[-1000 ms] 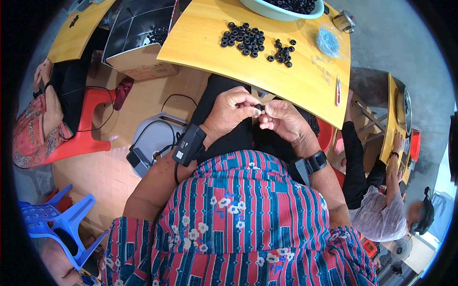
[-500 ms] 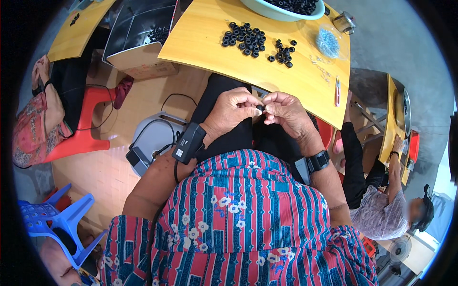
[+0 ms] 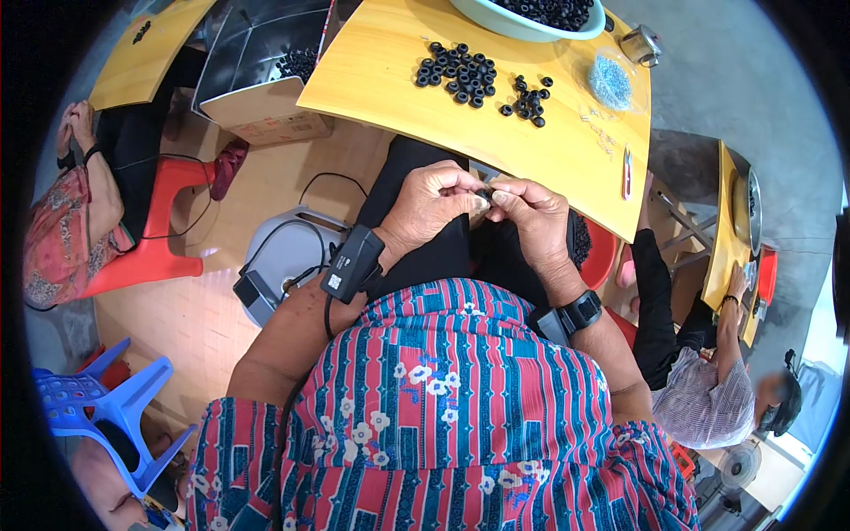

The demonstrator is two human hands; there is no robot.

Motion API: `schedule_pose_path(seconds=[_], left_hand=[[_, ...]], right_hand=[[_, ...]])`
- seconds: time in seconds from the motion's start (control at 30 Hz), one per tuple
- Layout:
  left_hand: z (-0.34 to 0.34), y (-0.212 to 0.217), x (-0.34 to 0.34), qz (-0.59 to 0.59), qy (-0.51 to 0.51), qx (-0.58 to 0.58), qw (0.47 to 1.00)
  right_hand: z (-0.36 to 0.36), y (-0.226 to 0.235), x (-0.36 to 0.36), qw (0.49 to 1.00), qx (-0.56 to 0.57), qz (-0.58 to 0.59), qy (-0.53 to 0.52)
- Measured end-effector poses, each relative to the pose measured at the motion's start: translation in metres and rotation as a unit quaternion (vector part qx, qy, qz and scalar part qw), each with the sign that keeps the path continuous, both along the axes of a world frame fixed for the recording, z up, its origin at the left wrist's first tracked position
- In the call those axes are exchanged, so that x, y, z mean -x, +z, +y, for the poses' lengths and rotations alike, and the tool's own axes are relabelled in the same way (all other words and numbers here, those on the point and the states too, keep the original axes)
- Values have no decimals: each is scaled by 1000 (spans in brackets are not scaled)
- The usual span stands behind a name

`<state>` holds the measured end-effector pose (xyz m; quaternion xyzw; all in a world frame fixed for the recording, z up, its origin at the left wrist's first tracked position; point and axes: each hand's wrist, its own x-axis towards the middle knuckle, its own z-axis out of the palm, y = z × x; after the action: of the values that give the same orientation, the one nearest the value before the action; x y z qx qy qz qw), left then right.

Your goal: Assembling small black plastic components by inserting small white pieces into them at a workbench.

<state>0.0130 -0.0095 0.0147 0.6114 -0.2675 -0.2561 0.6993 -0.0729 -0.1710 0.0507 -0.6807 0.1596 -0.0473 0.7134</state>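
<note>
Over my lap, just off the table's near edge, my left hand (image 3: 436,205) and my right hand (image 3: 533,212) meet fingertip to fingertip. Between them they pinch a small black ring-shaped part (image 3: 484,195), mostly covered by the thumbs and forefingers. Whether anything thinner is also held cannot be made out. Beyond the hands, a larger pile of black ring-shaped parts (image 3: 456,73) and a smaller pile (image 3: 529,102) lie on the yellow table (image 3: 372,75). A clear bag of small pale-blue pieces (image 3: 611,81) rests to their right.
A pale green basin (image 3: 531,32) of black parts stands at the table's far edge, beside a metal cup (image 3: 641,44). Red-handled snips (image 3: 627,173) lie near the right edge. A red basin (image 3: 598,252) is below. Co-workers sit left and right; a grey stool (image 3: 288,257) stands left.
My right hand has turned and its wrist has shifted left, uncovering more of the red basin. The black part stays pinched between both hands.
</note>
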Motion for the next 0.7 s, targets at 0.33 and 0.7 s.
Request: schedule_pose_path(seconds=[0.33, 0.7], left_hand=[[0, 0, 0, -9, 10, 4, 1000], [0, -1, 1, -9, -5, 10, 1000]], right_hand=[[1, 0, 1, 1000, 20, -1, -21], [-8, -3, 0, 977, -201, 62, 24]])
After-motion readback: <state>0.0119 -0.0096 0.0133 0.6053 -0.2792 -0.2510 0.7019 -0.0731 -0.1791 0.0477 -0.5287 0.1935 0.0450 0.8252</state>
